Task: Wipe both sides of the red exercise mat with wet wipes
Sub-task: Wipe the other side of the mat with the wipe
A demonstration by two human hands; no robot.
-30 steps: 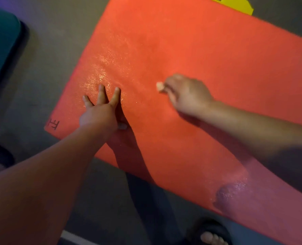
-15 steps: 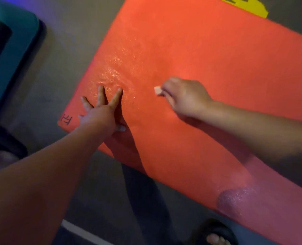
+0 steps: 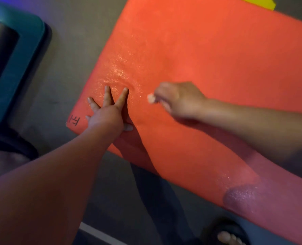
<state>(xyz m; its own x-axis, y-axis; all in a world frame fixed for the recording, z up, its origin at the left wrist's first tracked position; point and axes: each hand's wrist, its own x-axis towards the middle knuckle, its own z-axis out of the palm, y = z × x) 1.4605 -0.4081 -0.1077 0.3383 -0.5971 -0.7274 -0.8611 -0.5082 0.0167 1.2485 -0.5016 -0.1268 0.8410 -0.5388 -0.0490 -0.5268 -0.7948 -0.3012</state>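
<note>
Teal object (image 3: 23,55) left; yellow shape (image 3: 256,2) top; sandalled foot (image 3: 229,236).

Left arm (image 3: 49,183): bare, enters from lower left, stretched forward almost straight.
Left hand (image 3: 106,115): palm down, fingers straight and splayed, thumb out to the right, flat on the red mat (image 3: 217,59).
Right arm (image 3: 252,124): bare, enters from the right edge, reaching leftward.
Right hand (image 3: 179,100): knuckles up, fingers curled, blurred; pinches a small wad of wet wipe (image 3: 151,98) at its left end.
Spacing: hands near, not touching.
</note>
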